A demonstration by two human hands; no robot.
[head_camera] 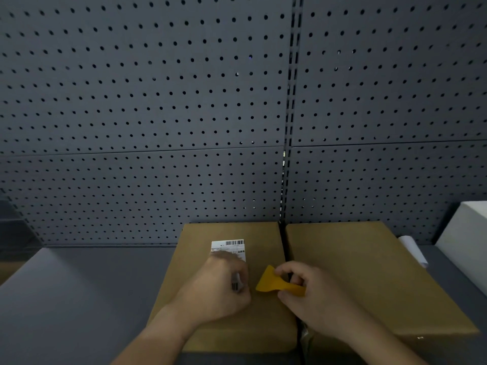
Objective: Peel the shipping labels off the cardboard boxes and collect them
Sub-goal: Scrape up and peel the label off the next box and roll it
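Observation:
Two brown cardboard boxes lie side by side on the grey table, the left box (200, 233) and the right box (355, 259). A white shipping label (228, 246) with barcodes is stuck on top of the left box. My left hand (218, 288) rests on the label's near part, fingers curled over its lower edge, where a barcode strip shows lifted between the fingers. My right hand (308, 293) grips a yellow plastic scraper (271, 281), its wide blade pointing left toward the label. No label shows on the right box.
A grey pegboard wall (184, 101) rises right behind the boxes. A white box (466, 246) stands at the far right, with a white paper roll (412, 250) beside it. Grey table surface (79, 299) extends to the left.

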